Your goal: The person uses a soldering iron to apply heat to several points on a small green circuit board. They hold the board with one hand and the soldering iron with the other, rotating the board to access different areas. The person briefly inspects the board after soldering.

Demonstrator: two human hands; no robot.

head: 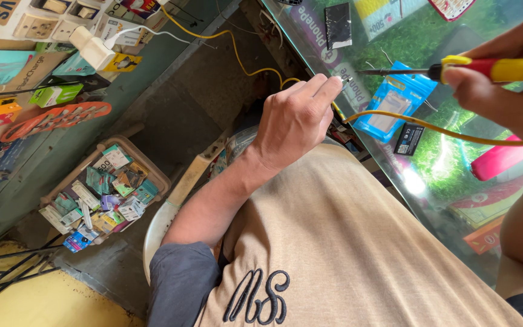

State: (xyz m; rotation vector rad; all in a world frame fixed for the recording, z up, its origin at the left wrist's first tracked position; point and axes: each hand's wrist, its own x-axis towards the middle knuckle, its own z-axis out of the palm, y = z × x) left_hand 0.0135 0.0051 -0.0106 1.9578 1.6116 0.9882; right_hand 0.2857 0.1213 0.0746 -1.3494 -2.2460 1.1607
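**Operator:** Right, from my seat I see the left hand (pixel 295 118) pinched shut, thumb and forefinger closed on a small metal part (pixel 345 79) at their tips. It is too small for me to tell what kind of part it is.

**Colleague:** And the other one?

**Operator:** My right hand (pixel 503 91) is wrapped closed around the yellow and red handle of a soldering iron (pixel 455 69), held level so its thin dark tip points straight at that part and ends just beside it. I judge the pinch keeps the piece steady, lifted over the edge of the glass worktop (pixel 431 175).

**Colleague:** What about the yellow cord?

**Operator:** The yellow cable (pixel 443 130) runs under the right hand and back past the left, so it looks like the iron's lead, trailing away from the tip.

**Colleague:** Anything close by?

**Operator:** A blue packet (pixel 391 106) and a small black battery (pixel 408 139) lie on the glass just below the iron. Down on the floor to the left stands a basket (pixel 152 175) full of little packets, well apart from both hands.
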